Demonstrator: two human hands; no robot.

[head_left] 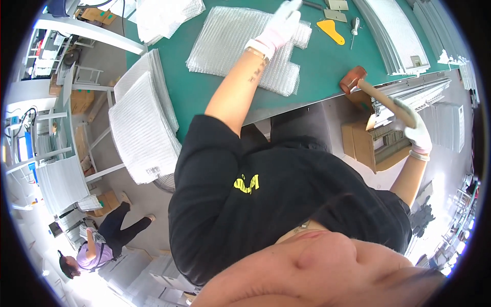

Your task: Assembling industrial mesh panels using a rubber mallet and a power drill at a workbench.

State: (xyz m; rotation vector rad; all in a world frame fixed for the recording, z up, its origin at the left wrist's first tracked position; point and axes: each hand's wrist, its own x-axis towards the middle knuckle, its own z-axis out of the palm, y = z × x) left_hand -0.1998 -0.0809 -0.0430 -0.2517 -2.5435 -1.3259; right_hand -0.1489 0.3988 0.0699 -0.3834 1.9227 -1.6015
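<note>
My left hand (pixel 280 24), in a white glove, reaches over a stack of bubble wrap sheets (pixel 225 43) on the green table. Its fingers stretch toward the far edge of the picture, close to the end of a dark rod (pixel 312 5); I see nothing held in them. My gloved right hand (pixel 419 135) is closed round the wooden handle of a mallet (pixel 386 96). The mallet's reddish-brown head (pixel 353 80) is raised near the table's front edge. A yellow scraper (pixel 331 32) and a screwdriver (pixel 354 31) lie to the right of the bubble wrap.
Long pale metal strips (pixel 391 36) lie stacked on the table's right. Below them, an open cardboard box (pixel 360 148) holds several parts. More bubble wrap (pixel 140 123) hangs at the table's left side. Another person (pixel 97 250) walks at the lower left.
</note>
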